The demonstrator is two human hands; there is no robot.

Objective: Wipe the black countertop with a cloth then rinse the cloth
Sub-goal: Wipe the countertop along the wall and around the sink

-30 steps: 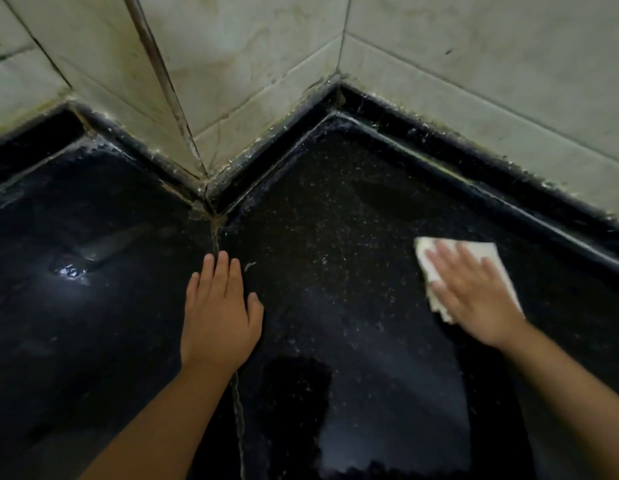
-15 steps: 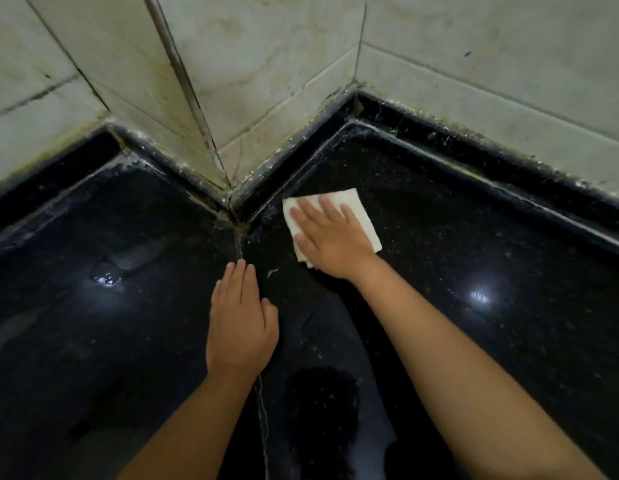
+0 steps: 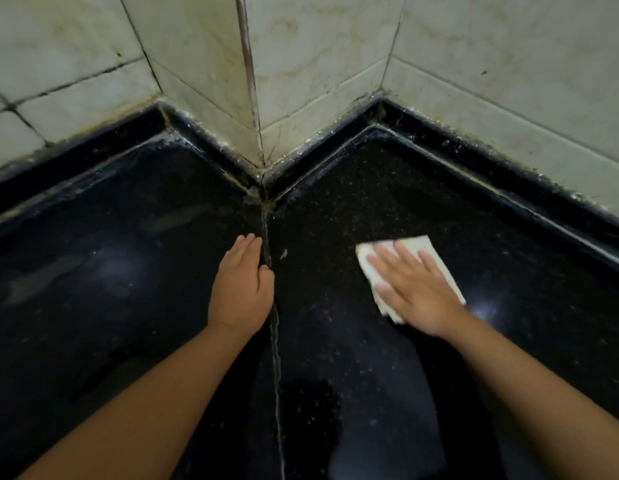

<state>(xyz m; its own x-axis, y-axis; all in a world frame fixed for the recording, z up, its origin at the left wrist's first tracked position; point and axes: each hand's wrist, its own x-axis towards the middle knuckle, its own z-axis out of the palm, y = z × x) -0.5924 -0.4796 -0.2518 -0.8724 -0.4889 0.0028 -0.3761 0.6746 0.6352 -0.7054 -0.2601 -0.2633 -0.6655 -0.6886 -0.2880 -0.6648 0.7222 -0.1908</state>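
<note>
- One black countertop (image 3: 370, 209), glossy and speckled with pale grit, fills the lower part of the view; a single grouted seam (image 3: 275, 344) runs through it from the wall corner toward the person.
- One white cloth (image 3: 436, 252), folded flat, lies on the slab right of the seam, well apart from the seam and near the raised black back edge (image 3: 509, 174).
- Two bare hands are in view.
- The right hand (image 3: 413, 289) presses down on the cloth with straight, spread fingers, palm flat, covering most of it.
- The left hand (image 3: 242, 289) rests flat on the countertop just left of the seam, fingers straight and together, holding nothing; its thumb touches the seam.
- Stained pale wall tiles (image 3: 301, 64) meet the countertop in a jutting corner.
- One small white fleck (image 3: 284, 253) lies just right of the seam.
</note>
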